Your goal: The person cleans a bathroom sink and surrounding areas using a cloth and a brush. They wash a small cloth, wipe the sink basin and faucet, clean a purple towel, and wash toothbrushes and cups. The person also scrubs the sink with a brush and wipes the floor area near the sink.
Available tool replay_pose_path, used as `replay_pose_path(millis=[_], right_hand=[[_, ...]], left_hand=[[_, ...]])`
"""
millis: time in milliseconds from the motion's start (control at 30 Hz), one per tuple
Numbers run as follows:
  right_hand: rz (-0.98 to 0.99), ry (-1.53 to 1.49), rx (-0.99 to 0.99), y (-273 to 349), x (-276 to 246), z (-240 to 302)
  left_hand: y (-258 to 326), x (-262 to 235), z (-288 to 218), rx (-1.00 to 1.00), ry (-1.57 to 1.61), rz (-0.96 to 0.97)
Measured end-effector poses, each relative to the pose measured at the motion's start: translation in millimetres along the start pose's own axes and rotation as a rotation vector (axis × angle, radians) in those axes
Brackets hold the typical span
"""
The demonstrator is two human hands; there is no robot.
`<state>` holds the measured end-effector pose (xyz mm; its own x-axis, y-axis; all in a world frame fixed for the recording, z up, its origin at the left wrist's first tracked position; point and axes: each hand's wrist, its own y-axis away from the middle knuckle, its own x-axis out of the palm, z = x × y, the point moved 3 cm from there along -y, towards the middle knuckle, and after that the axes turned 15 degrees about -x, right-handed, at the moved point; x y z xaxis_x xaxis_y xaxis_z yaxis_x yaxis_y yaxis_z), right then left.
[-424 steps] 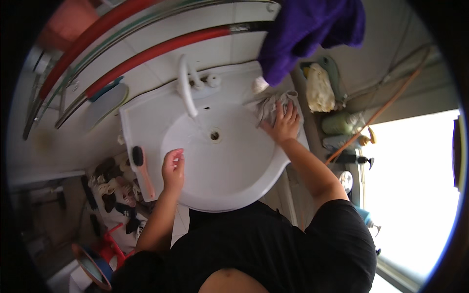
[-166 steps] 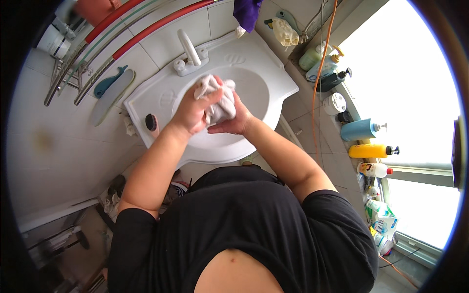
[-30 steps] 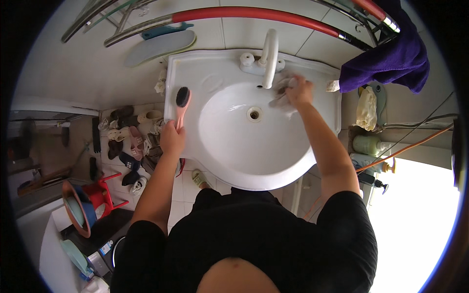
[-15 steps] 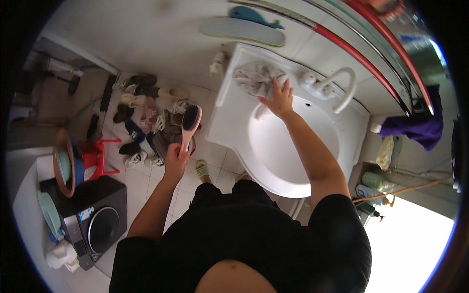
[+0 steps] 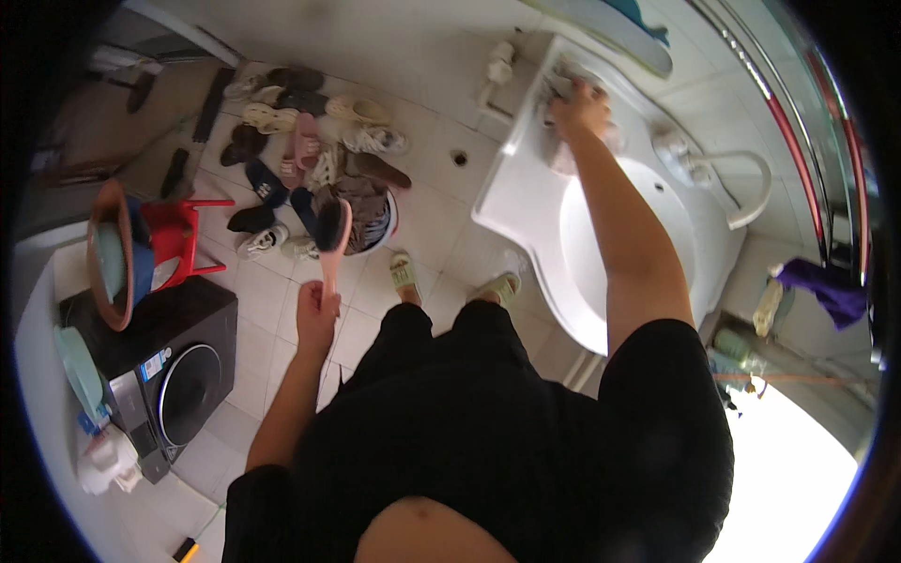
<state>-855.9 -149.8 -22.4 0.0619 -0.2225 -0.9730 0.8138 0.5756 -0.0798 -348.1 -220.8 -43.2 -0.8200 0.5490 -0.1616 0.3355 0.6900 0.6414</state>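
My left hand [image 5: 316,317] is closed round the handle of a pink brush [image 5: 333,228] with dark bristles, held upright above the floor. My right hand [image 5: 582,114] reaches to the far left corner of the white washbasin [image 5: 526,211]. There its fingers curl into a crumpled grey cloth [image 5: 561,86], blurred by motion and partly hidden by the hand. Beyond the brush, a bucket [image 5: 392,225] on the floor is filled with brown and grey clothes [image 5: 361,202].
Several shoes and slippers [image 5: 305,141] lie on the tiles at the far left. A red stool [image 5: 188,235] and a black washing machine [image 5: 188,375] stand at left. The white tap [image 5: 751,169] curves over the basin's right side. A purple cloth [image 5: 831,291] hangs at right.
The view has shifted, with the basin now farther right and more floor showing. My right hand has closed from lying spread on the cloth. My left hand still holds the brush.
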Motion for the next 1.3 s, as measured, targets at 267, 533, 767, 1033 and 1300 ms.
replay_pose_path(millis=[267,533,767,1033,1300], right_hand=[[-0.065,0.069,-0.032,151.3,1.6,54.7],[-0.021,0.011,-0.405,259.7,-15.7,42.1],[-0.152,0.097,-0.374,374.7,-49.0,-86.8],[-0.388,-0.299,0.506,426.9,-69.2,-301.9],[-0.169,0.059,0.747,314.0,-127.4,-364.1]], left_hand=[[-52.7,26.5,-53.9,0.142,-0.114,0.305],[-47.2,124.0,-92.7,0.072,-0.251,0.603],[-12.9,212.0,-101.1,0.055,-0.296,0.75],[8.4,260.6,-93.0,0.028,-0.357,0.72],[26.9,306.2,-95.5,0.022,-0.251,0.643]])
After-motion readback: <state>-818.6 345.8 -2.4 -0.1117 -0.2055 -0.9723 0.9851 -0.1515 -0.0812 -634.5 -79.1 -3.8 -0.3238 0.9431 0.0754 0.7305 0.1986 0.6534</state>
